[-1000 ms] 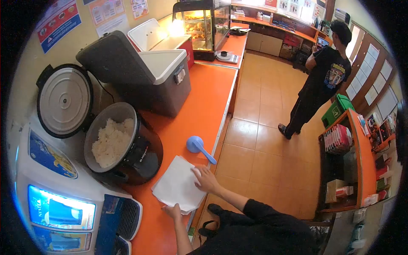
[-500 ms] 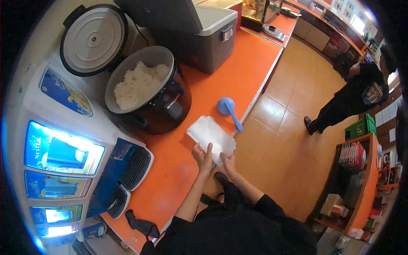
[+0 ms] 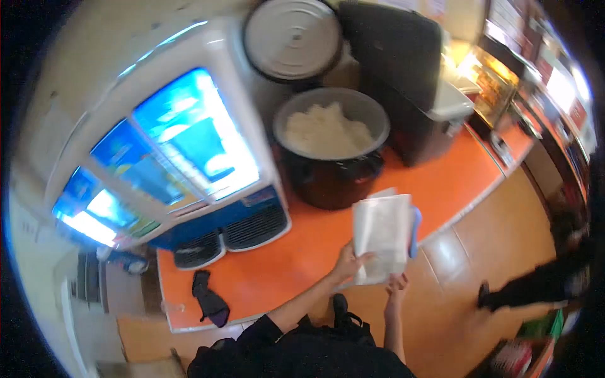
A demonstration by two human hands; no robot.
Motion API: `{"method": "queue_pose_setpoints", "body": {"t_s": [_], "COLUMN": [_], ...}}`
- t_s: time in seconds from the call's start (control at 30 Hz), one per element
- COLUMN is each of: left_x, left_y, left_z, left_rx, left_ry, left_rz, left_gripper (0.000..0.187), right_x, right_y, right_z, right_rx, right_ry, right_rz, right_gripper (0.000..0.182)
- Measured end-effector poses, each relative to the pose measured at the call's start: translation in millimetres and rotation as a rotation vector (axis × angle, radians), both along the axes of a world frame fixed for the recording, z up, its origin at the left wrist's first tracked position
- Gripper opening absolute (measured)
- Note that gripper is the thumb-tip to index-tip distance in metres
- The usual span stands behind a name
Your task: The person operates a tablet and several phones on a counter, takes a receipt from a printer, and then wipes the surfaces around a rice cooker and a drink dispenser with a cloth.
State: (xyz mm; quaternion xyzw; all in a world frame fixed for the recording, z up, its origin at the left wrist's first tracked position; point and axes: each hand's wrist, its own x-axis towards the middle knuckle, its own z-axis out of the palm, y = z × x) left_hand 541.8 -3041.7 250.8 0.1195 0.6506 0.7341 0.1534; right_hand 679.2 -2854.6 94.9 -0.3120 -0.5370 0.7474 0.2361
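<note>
A stack of white paper sheets [image 3: 381,236] is held up in front of me over the counter's front edge. My left hand [image 3: 348,263] is closed on its lower left side, with the thumb lying across the front. At the lower right corner my right hand [image 3: 397,285] pinches the sheets. Behind the paper's right side a sliver of the blue rice scoop [image 3: 414,232] shows; the rest is hidden. Beyond the paper stands the open rice cooker [image 3: 328,179], with white rice [image 3: 329,131] heaped inside.
On the orange counter [image 3: 271,277] are a lit drink dispenser [image 3: 208,211], a dark cloth-like item [image 3: 208,299] and a dark cooler box [image 3: 409,126] with its lid raised. The cooker's lid [image 3: 293,38] stands behind it. A person in dark clothes [image 3: 535,277] is at the right.
My view has swung left, so the counter's contents appear further right. The paper stack is now more upright and covers most of the blue scoop. Both hands still hold the stack.
</note>
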Motion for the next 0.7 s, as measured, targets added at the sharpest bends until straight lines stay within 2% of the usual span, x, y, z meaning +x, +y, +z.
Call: {"method": "queue_pose_setpoints", "body": {"t_s": [0.07,0.13,0.17,0.2,0.23,0.27,0.3,0.37,0.4,0.43,0.47,0.5,0.53,0.57,0.6,0.63,0.67,0.7], "left_x": [-10.0,-19.1,-24.1,-19.8,-21.3,-22.6,-40.0,-47.6,-56.5,-67.4,-78.9,-90.0,-101.5,-116.5,-131.8,-149.0,-165.9,-185.5], "left_y": [-17.2,-57.1,-71.3,-88.1,-106.2,-120.3,-137.6,-175.9,-199.3,-223.1,-242.1,-258.9,-275.0,-292.2,-307.4,-320.5,-331.0,-344.1], "left_z": [73.9,166.2,187.6,234.3,271.2,309.1,350.0,416.8,445.6,469.4,485.0,496.7,502.9,503.8,506.2,510.6,513.5,515.2], "left_rx": [0.078,-0.017,0.108,0.223,0.277,0.303,0.166,0.162,-0.141,-0.450,-0.388,-0.323,-0.322,-0.500,-0.677,-0.682,-0.809,-0.926], "left_ry": [0.189,0.571,0.483,0.546,0.629,0.794,1.294,1.344,1.427,1.482,1.232,0.980,0.970,0.892,0.810,0.800,0.917,1.030], "left_rz": [-0.037,0.095,0.151,0.234,0.261,0.414,0.656,0.592,0.662,0.723,0.620,0.509,0.503,0.448,0.385,0.365,0.240,0.106], "left_gripper": [0.054,0.061,0.075,0.095,0.104,0.109,0.112,0.092,0.078,0.066,0.054,0.044,0.044,0.044,0.044,0.044,0.045,0.048], "right_x": [-26.9,-64.1,-81.3,-100.7,-118.0,-128.1,-136.5,-151.7,-157.8,-156.7,-153.6,-161.7,-180.8,-206.2,-228.8,-222.9,-236.8,-220.9], "right_y": [41.3,34.2,37.8,47.8,58.0,60.9,71.2,91.1,81.1,58.5,33.2,12.4,-3.2,-4.5,-23.0,-75.6,-98.4,-141.2], "right_z": [-23.1,75.3,71.2,64.4,54.1,42.7,19.4,-15.1,0.4,32.5,77.8,125.2,169.0,197.0,255.4,362.3,420.8,486.4], "right_rx": [-0.229,0.721,0.727,1.078,1.426,1.411,1.422,1.069,1.078,0.908,0.729,0.710,0.683,0.880,0.833,0.896,1.007,1.008], "right_ry": [0.203,-0.233,-0.201,-0.412,-0.626,-0.738,-0.706,-0.287,-0.270,-0.327,-0.388,-0.172,0.040,0.309,0.537,0.771,0.891,0.843], "right_rz": [-0.002,-0.061,-0.040,-0.065,-0.108,0.061,0.056,0.090,0.096,-0.114,-0.318,-0.402,-0.485,-0.482,-0.351,-0.267,-0.166,-0.146], "right_gripper": [0.066,0.069,0.069,0.071,0.074,0.074,0.074,0.067,0.067,0.063,0.059,0.056,0.053,0.052,0.041,0.040,0.042,0.043]}}
